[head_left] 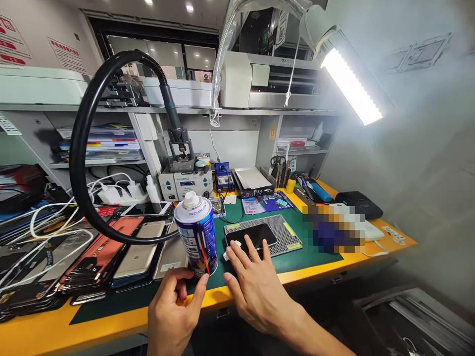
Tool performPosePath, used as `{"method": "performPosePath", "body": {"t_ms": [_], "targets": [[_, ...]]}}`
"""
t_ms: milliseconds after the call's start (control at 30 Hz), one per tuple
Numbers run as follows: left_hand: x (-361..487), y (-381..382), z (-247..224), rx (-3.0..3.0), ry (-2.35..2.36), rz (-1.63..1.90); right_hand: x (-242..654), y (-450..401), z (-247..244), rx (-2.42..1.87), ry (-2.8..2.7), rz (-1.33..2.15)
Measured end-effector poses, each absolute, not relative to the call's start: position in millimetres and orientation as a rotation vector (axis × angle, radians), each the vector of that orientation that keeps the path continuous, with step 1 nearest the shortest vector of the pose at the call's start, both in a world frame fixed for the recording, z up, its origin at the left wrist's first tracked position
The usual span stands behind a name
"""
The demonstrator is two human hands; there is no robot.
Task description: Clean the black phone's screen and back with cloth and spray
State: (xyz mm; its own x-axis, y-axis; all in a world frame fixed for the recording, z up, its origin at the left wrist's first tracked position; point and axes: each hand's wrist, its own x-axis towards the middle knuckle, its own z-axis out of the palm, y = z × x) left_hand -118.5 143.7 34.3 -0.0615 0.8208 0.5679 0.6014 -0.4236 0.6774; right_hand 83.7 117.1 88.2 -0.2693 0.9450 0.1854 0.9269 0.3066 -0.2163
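Note:
A blue-and-white spray can with a white cap stands upright on the green mat. My left hand is just in front of its base, with thumb and curled fingers apart and nothing visible between them; whether it touches the can I cannot tell. A black smartphone lies screen up on a perforated grey plate with yellow-green strips. Over the phone's near edge my right hand spreads its fingers, open. Under or beside its fingertips shows a small white piece, partly hidden, perhaps tissue.
Stacked phones and phone parts cover the left side. A thick black hose arches over them from a hot-air station. Behind the plate is a flat heating unit. At right lie a blurred patch and a black case.

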Motion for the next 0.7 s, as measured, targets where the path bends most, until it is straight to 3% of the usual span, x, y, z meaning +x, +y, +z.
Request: {"method": "performPosePath", "body": {"t_ms": [700], "targets": [[-114, 143, 43, 1.966, 1.591, 1.500, 171, 110, 85, -2.069, -2.075, -0.010]]}}
